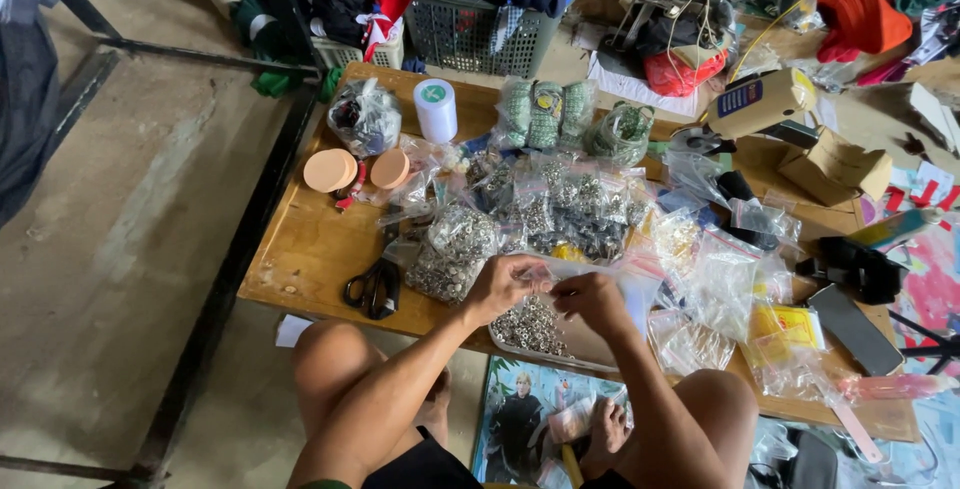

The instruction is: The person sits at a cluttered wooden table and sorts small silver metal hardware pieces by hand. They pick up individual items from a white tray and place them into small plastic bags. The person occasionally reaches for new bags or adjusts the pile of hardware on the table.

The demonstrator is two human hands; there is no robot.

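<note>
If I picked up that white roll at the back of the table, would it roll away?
Probably not while upright: the white roll stands on its flat end on the wooden table. Tipped onto its round side, it would likely roll. It looks stiff and fairly light, though its weight is hard to judge.

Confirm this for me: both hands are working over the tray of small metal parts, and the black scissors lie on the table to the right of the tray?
Not quite. The head view shows the black scissors lying left of the tray, not right. Both the left hand and right hand do work over it.
</note>
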